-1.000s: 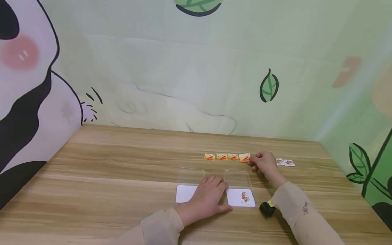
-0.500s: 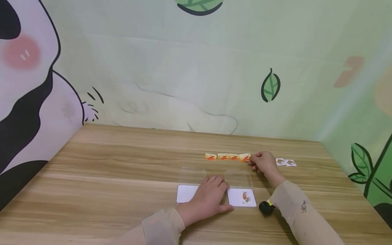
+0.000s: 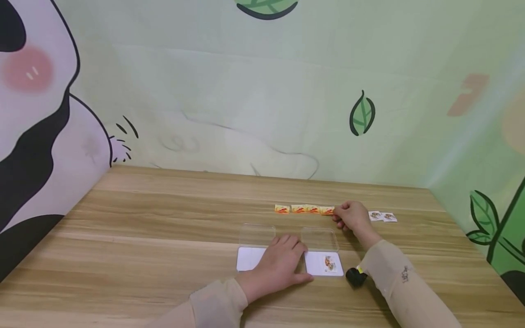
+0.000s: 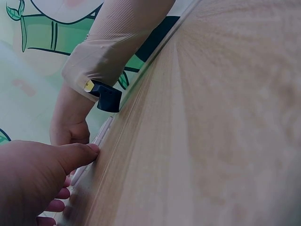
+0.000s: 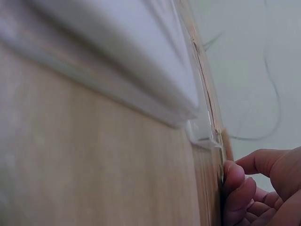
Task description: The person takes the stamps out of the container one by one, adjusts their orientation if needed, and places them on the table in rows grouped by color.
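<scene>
In the head view, my right hand point(image 3: 352, 216) pinches the right end of a small yellow-orange picture card point(image 3: 326, 210), the last in a row of similar cards point(image 3: 299, 208). The right wrist view shows the thumb and forefinger of my right hand point(image 5: 254, 188) together at the card's edge point(image 5: 227, 145). My left hand point(image 3: 275, 265) rests with extended fingers between two opened flat cases, its fingertips and thumb at the right case point(image 3: 312, 269). A small picture piece lies inside this case at its right side. The left case point(image 3: 248, 258) is partly hidden by my hand.
Clear lids point(image 3: 319, 239) lie folded back behind the white bases. Two white picture cards point(image 3: 383, 216) lie right of my right hand. A black wrist camera point(image 3: 355, 277) hangs at my right sleeve. The wooden table point(image 3: 143, 237) meets a painted wall point(image 3: 197, 91) behind.
The card under my right fingers has tipped lower and looks flatter, level with the row. My left hand keeps its place between the cases.
</scene>
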The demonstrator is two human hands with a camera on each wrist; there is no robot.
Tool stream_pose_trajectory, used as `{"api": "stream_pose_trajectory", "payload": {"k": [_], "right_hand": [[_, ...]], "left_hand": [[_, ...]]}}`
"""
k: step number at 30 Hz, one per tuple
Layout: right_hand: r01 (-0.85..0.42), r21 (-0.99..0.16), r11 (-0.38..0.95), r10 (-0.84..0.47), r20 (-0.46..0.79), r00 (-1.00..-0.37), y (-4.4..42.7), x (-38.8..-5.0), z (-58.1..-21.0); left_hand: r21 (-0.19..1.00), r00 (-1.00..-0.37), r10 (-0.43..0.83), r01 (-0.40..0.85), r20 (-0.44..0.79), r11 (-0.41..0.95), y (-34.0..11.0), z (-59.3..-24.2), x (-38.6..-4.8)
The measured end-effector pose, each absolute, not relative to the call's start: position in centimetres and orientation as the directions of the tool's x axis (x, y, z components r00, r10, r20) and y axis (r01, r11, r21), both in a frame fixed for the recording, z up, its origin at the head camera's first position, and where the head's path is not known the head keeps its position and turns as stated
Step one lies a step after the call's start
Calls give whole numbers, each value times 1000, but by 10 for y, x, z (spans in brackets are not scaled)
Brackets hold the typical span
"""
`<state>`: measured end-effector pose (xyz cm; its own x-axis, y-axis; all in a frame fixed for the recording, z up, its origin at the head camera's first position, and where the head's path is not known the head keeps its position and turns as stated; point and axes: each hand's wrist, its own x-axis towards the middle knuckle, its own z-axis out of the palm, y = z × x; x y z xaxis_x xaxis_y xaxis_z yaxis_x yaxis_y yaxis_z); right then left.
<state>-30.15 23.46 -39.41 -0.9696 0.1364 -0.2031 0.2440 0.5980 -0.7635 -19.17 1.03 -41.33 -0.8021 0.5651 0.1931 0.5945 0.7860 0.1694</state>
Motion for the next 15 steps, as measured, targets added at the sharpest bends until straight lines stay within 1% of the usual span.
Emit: {"api": "stream_pose_trajectory", "payload": {"k": [11, 15], "right_hand": [[215, -735, 642, 125, -176, -976, 234, -300, -391], [189, -722, 665, 117, -149, -982, 235, -300, -390]], "left_hand": [[156, -800, 565, 595, 201, 788, 11, -412, -191], [154, -795, 572, 602, 202, 783, 11, -413, -192]]}}
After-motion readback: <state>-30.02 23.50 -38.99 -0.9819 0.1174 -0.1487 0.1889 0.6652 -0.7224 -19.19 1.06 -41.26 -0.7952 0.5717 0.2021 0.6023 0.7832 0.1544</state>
